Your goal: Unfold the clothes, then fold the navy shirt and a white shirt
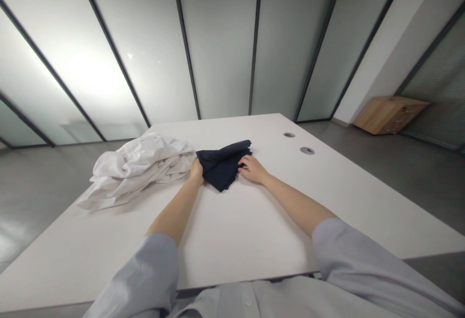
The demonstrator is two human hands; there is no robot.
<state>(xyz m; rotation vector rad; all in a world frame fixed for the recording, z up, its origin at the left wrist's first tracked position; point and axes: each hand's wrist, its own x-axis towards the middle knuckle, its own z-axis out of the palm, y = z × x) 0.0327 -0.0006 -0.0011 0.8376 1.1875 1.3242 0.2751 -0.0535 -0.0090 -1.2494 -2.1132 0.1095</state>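
Observation:
A dark navy cloth [222,165], folded and creased, lies between my hands on the white table [236,235]. At its left edge my left hand [196,170] grips the cloth, with the fingers partly hidden behind it. My right hand [251,168] is at the cloth's right edge, its fingers bent and a little apart, with the fingertips touching the fabric. Just left of my left hand sits a large crumpled heap of white cloth [140,165].
Two round cable holes, one farther back [289,135] and one nearer [307,151], are set in the table's right part. A wooden cabinet [388,114] stands on the floor at the right. Frosted glass panels [221,41] rise beyond the table.

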